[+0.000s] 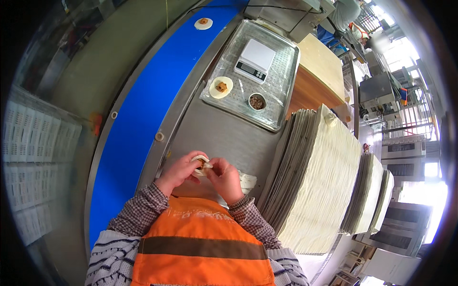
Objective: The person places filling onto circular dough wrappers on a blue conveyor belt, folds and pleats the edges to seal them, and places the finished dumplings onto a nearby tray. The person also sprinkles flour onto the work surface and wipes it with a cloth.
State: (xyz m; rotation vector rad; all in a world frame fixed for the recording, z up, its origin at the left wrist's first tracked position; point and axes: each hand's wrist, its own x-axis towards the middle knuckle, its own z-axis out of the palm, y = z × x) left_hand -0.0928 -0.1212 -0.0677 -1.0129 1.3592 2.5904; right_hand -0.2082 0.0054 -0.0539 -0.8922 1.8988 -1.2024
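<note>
Between my two hands, close in front of the orange apron, is a round white dough wrapper (201, 170) with orange-brown filling inside. My left hand (180, 172) cups it from the left, fingers curled under and around it. At its right edge my right hand (225, 179) pinches the dough between thumb and fingers. Part of the wrapper is hidden behind the fingers. Another filled wrapper (221, 87) lies flat on the perforated metal tray (224, 110) ahead. Beside it stand a small metal bowl (257, 101) of brown filling and a white digital scale (255, 61).
A blue conveyor belt (143, 107) runs along my left, carrying a filled wrapper (203, 24) at its far end. Tall stacks of trays (319, 181) with pale cloth tops rise on my right. A wooden box (315, 76) stands behind them. White dough (247, 182) lies by my right wrist.
</note>
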